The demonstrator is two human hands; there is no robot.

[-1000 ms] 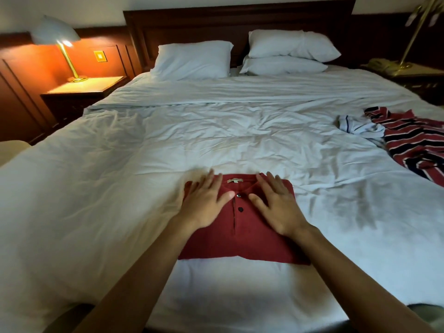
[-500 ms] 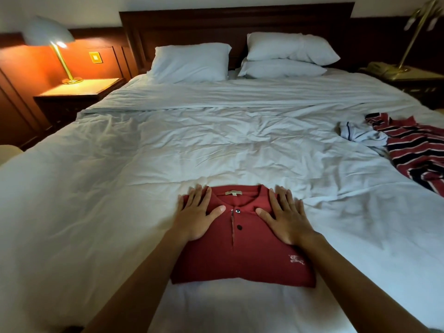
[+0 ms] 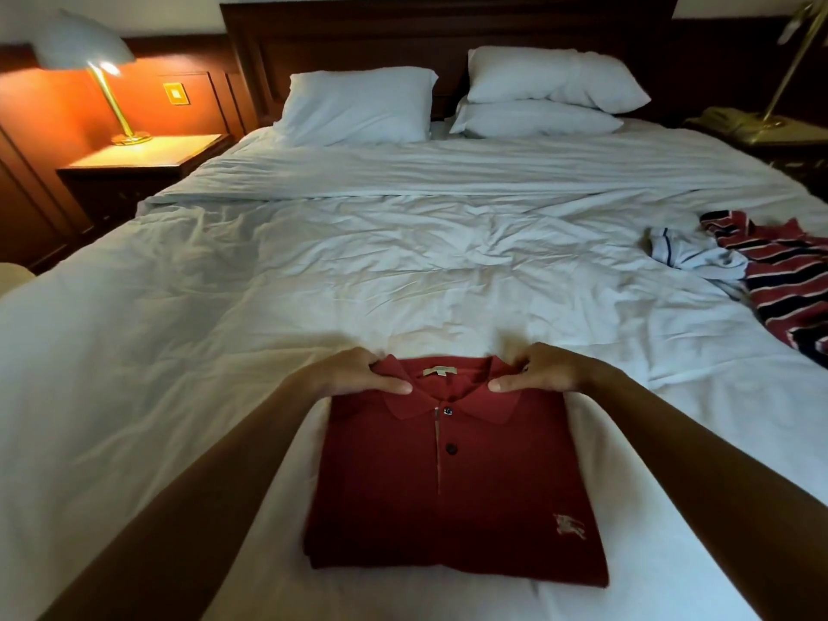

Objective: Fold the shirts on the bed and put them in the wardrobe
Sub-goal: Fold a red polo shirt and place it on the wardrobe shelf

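A dark red polo shirt lies folded into a neat rectangle on the white bed, close to the near edge, collar facing away from me. My left hand grips its far left corner by the shoulder, thumb on top and fingers tucked under. My right hand grips the far right corner the same way. A red, black and white striped shirt lies unfolded at the bed's right edge, with a crumpled white shirt next to it.
Three white pillows lean against the dark wooden headboard. A lit lamp stands on the left nightstand. A brass lamp and a telephone sit on the right nightstand. No wardrobe is in view.
My hands left off pressing flat on the shirt's chest and moved out to its far corners, where they now grip it. The shirt sits nearer to me in view.
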